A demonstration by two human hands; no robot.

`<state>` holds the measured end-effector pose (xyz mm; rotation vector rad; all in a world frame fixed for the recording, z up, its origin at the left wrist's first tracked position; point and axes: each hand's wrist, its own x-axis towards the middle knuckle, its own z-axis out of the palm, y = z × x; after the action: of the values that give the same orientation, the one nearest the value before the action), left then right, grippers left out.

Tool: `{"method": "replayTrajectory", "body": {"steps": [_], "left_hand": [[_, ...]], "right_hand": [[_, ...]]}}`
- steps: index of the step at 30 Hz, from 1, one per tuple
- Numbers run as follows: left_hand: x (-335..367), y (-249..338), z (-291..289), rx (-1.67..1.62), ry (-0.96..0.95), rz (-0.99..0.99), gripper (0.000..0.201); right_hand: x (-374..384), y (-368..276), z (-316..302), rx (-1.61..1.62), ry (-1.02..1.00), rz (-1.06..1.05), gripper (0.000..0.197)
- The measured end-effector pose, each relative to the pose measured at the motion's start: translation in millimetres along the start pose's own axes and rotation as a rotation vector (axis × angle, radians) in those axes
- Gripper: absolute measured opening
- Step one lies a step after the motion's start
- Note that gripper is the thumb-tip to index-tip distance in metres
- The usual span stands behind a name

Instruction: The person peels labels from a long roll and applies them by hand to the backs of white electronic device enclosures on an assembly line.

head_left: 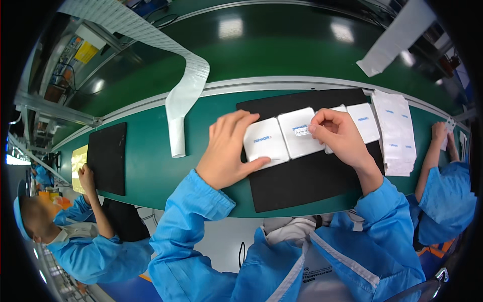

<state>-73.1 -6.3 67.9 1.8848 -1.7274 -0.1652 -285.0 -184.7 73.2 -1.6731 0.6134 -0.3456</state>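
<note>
Several flat white square boxes with blue print lie in a row on a black mat (312,183). My left hand (226,146) braces the leftmost box (265,141), thumb along its near edge and fingers at its far corner. Over the second box (297,126), my right hand (339,133) pinches a small white printed label (302,132) at its right end. The label lies against the box top; whether it is stuck down I cannot tell. Behind my right hand, a third box is mostly hidden. The rightmost box (365,123) shows more fully.
A stack of white printed sheets (395,133) stands right of the mat. A strip of white labels (177,116) hangs onto the green table (151,166). Co-workers sit left (85,246) and right (448,196). Beyond the metal rail (241,84) runs a shiny green surface (282,45).
</note>
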Motion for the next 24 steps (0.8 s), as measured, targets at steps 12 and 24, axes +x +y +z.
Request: {"method": "replayTrajectory", "body": {"steps": [12,24], "left_hand": [[8.4,-16.3,8.5,-0.138,-0.197,0.086,0.096],[-13.4,-33.2,22.5,-0.252,-0.029,0.069,0.093]], "right_hand": [[4.9,-13.4,27.8,-0.020,-0.118,0.036,0.015],[20.4,-23.0,78.2,-0.338,-0.063,0.158,0.020]]}}
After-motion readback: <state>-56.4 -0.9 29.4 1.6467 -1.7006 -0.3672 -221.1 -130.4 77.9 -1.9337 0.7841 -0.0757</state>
